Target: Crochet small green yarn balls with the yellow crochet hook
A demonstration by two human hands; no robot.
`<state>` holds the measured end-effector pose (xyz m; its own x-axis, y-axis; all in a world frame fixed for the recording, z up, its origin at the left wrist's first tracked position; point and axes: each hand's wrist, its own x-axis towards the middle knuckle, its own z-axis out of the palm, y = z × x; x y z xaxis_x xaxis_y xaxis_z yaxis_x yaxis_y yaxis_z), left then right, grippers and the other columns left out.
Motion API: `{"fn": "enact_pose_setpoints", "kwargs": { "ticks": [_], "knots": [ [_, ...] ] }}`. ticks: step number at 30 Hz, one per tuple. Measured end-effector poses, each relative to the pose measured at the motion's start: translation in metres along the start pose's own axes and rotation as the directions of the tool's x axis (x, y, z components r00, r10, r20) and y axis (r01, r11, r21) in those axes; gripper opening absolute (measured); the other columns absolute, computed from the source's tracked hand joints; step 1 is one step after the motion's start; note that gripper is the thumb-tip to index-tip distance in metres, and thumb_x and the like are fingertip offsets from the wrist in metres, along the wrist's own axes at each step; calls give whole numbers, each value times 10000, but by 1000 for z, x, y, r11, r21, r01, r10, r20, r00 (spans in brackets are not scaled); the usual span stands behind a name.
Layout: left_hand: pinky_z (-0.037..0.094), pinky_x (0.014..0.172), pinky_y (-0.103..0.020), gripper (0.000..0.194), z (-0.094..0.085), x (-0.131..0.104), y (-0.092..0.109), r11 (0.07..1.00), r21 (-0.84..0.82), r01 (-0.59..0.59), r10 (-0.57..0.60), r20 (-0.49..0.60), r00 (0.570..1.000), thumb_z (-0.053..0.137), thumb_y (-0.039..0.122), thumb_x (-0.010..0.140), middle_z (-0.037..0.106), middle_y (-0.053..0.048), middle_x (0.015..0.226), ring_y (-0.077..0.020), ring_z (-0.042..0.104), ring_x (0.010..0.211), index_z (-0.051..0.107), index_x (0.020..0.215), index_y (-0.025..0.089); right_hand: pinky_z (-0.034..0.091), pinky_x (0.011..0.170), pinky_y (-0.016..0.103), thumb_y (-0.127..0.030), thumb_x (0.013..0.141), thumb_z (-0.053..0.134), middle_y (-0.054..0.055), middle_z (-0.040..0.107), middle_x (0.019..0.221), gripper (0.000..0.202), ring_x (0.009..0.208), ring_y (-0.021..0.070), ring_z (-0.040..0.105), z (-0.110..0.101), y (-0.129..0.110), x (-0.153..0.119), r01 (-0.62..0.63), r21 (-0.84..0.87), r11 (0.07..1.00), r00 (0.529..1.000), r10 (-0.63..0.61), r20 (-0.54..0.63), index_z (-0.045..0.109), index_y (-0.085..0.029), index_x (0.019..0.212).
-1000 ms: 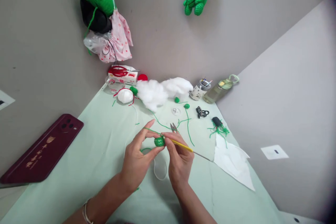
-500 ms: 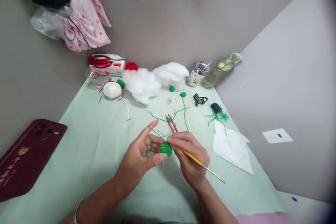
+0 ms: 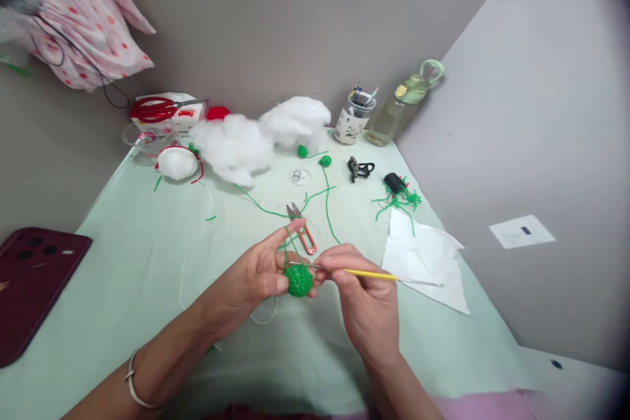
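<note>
Between the thumb and fingers of my left hand (image 3: 263, 275) is a small round green crochet piece (image 3: 298, 280). Green yarn (image 3: 287, 246) runs from it up over my raised left index finger. My right hand (image 3: 367, 292) grips a crochet hook (image 3: 371, 274) with a yellow handle and metal at both ends. Its left tip lies at the top edge of the crochet piece, by the yarn; whether it has caught a loop I cannot tell. Just beyond my hands lie orange-handled thread snips (image 3: 302, 230) with their blades apart.
White stuffing (image 3: 236, 147), a white yarn ball (image 3: 178, 163) and red scissors (image 3: 155, 109) stand toward the back left. Two small green pieces, a black hair claw (image 3: 361, 169), a pen cup (image 3: 353, 119) and a bottle (image 3: 401, 108) are farther right. White paper (image 3: 423, 262) lies right; a maroon phone (image 3: 39, 289) left.
My right hand has turned the hook from a slant to nearly level, and its tip has come down to the crochet piece. The whole view has shifted, so the table items appear farther left.
</note>
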<state>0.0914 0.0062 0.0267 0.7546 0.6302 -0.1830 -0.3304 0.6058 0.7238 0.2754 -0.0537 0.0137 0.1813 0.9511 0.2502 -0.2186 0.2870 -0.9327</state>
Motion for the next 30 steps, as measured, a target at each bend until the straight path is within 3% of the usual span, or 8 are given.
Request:
{"fn": "enact_pose_setpoints", "kwargs": {
  "ticks": [4,7,11,14,18,22,27,30],
  "knots": [
    [460,900,-338,1060,7,6,0,998,20,58,-57,-33,998,826,256,837,785,-39,978,-195,709,901,202,1692,206,647,663,257,-366,973,743,11,766,879,125,749,136,750,-3,0,-2,-67,191,979,995,79,-58,845,-295,981],
    [436,891,-341,1039,8,4,-1,996,30,86,-85,-44,995,834,310,832,780,-30,967,-207,709,895,251,1687,228,636,632,246,-385,973,739,4,753,828,155,700,129,746,-3,-2,-1,-111,236,965,985,139,-107,829,-265,932],
    [403,781,-300,902,1,-8,-2,996,29,83,-82,-54,995,842,336,806,755,-11,959,-200,718,856,446,1613,266,594,609,217,-420,948,764,2,728,771,223,624,105,715,4,-9,-1,-194,275,942,966,232,-110,797,-221,852],
    [412,763,-289,753,-9,-22,-1,1000,8,24,-24,-47,999,823,305,819,736,-5,963,-175,701,831,573,1529,295,558,598,212,-419,960,749,-5,705,746,232,587,89,668,17,-12,-3,-262,325,909,955,293,-48,783,-224,838],
    [448,792,-285,703,-23,-43,6,995,56,-77,79,-33,996,857,231,814,708,5,987,-161,663,887,637,1466,373,543,670,263,-419,971,736,11,694,800,190,672,115,655,40,-7,-10,-218,182,959,972,196,131,829,-257,938],
    [462,809,-289,747,-37,-61,19,980,141,-139,152,-81,985,900,213,797,672,10,1034,-151,631,911,627,1461,420,505,712,300,-351,990,721,39,719,913,147,788,147,627,64,0,-11,-23,-69,997,988,33,151,854,-303,1034],
    [430,817,-305,870,-46,-78,35,924,333,-190,259,-176,950,921,253,768,610,28,991,-136,536,846,545,1537,402,528,705,312,-332,1012,690,56,793,1033,168,875,177,662,88,8,0,47,-95,994,980,-27,196,845,-328,1076],
    [413,890,-339,898,-49,-83,40,853,495,-165,292,-191,937,890,235,769,620,26,971,-161,517,879,508,1572,355,548,693,307,-349,1000,707,49,802,984,155,828,171,677,94,13,7,24,-95,995,977,-4,212,848,-321,1055]
  ]
}}
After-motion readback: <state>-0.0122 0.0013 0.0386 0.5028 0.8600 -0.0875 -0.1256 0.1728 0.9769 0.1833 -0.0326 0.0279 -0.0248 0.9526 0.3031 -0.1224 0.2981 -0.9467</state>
